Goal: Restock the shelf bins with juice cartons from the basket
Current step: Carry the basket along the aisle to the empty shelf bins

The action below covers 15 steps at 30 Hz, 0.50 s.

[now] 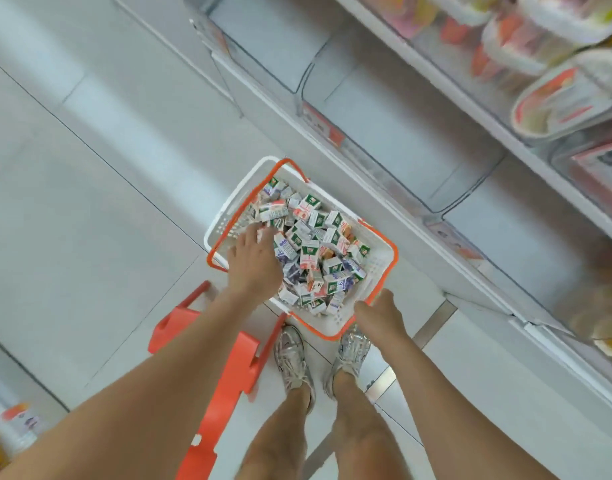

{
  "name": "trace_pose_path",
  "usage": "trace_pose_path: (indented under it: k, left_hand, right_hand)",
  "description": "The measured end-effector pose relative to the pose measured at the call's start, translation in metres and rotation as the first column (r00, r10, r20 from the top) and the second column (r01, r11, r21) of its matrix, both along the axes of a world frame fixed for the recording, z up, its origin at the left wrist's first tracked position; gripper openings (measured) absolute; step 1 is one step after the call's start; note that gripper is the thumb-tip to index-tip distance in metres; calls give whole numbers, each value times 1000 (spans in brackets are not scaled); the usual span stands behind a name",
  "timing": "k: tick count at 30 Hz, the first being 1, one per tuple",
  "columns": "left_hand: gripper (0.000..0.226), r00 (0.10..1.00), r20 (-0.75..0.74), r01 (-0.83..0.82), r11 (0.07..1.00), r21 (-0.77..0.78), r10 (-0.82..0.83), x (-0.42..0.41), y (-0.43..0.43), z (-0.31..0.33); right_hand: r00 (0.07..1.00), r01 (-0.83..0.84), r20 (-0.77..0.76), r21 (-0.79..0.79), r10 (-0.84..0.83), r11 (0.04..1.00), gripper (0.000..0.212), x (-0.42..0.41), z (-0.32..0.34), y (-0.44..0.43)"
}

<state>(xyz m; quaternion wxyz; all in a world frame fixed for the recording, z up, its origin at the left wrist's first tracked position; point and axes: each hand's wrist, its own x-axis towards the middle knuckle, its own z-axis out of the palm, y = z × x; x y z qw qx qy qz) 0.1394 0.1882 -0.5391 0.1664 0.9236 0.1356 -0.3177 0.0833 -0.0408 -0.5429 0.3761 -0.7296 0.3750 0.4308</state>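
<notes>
A white basket (380,263) with orange handles stands on the floor in front of my feet. It is heaped with several small juice cartons (315,251) in green, white, red and purple. My left hand (254,259) reaches into the basket's left side, fingers spread over the cartons, holding nothing that I can see. My right hand (379,315) hangs over the basket's near right corner with fingers curled down; what they touch is hidden. Clear shelf bins (401,140) sit on the low shelf to the right of the basket and look bare inside.
An orange plastic step stool (224,368) lies on the floor at my left, next to my shoes (294,358). Upper shelves at the right hold white tubs (567,95) and packaged goods. Pale tiled floor stretches to the left.
</notes>
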Motion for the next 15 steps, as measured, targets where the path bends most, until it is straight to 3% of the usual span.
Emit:
trace_pose_path:
  k: [5,11,15]
  left_hand:
    - [38,987,5,158,976,-150,-159,-4,-56,120]
    - [35,981,62,194,962,-190,-186,28,-105,210]
    - [29,957,107,284,943,-174,-269,40,-123,262]
  right_hand:
    - [978,-151,151,31,145,988,44,19,124,-22]
    - [907,-278,337,25,254,960,33,49,206,-51]
    - [825,-345,468,-27,317,938,39,59,249,-70]
